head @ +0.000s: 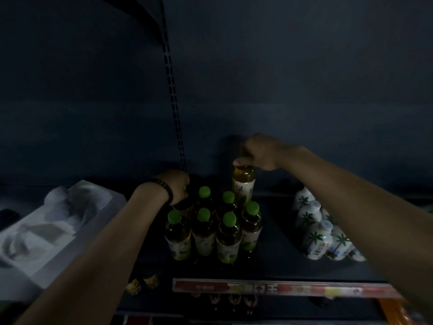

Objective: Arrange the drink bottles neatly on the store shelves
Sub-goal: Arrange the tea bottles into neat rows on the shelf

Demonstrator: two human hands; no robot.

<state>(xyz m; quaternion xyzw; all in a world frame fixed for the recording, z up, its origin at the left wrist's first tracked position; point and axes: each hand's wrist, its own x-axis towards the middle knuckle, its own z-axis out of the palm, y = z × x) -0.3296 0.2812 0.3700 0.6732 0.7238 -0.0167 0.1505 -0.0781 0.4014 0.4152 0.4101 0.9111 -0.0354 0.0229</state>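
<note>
In the dim head view the only writing that can be read is a large Chinese character, 绿, on the pale label of the tea bottle (243,184) standing at the back right of the cluster of green-capped bottles (203,235). The cluster's own labels are pale with green leaf prints, their text too dark to make out. The right hand (257,153) reaches in from the right of the cluster and closes over the top of that tea bottle, thumb and fingers curled round its cap so the cap is hidden; amber liquid shows in its shoulder. Whether its base rests on the shelf (276,261) cannot be told, since the cluster hides it. The left hand (175,186), with a dark beaded bracelet (164,186) at the wrist, curls down over the back-left bottle (184,206) of the cluster, a sliver of green cap showing between its fingers. The other cluster bottles stand upright in close rows, filled with dark tea. To the right of the cluster, apart from it, stand white bottles (316,240) printed with palm trees, one showing a barcode. To the left of the cluster lies a pack wrapped in white plastic (46,231). In front of the cluster runs a red and white price strip (281,289), its writing blurred.
</note>
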